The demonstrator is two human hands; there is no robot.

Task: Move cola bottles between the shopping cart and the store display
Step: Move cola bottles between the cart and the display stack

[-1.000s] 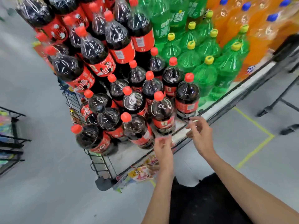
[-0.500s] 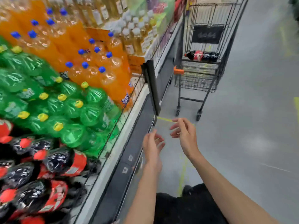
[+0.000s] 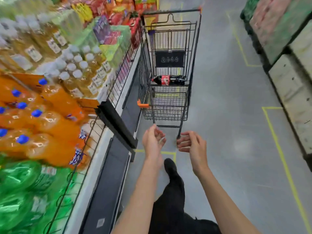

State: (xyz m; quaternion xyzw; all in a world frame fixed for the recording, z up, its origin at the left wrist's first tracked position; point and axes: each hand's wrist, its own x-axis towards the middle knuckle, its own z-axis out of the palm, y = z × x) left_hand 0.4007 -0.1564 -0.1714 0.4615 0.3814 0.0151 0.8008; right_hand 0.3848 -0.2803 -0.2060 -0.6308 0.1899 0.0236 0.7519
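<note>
A dark wire shopping cart [image 3: 170,105] stands in the aisle ahead of me. One cola bottle [image 3: 169,80] with a red label lies on its side in the cart's upper basket. My left hand [image 3: 152,142] and my right hand [image 3: 192,144] hover side by side in front of the cart's near end, both empty with fingers curled apart. The store display [image 3: 108,166] runs along my left. No cola bottles on it are in view now.
Orange soda bottles [image 3: 50,115] with blue caps, green bottles [image 3: 25,191] and pale tea bottles [image 3: 79,70] fill the left display behind a wire fence. A black divider post [image 3: 116,124] juts from it. Stacked goods [image 3: 290,73] line the right side. Yellow floor lines mark the grey aisle.
My view has swung right, away from the cola stack toward the cart, which is now closer. Both hands stay empty and have moved toward the cart.
</note>
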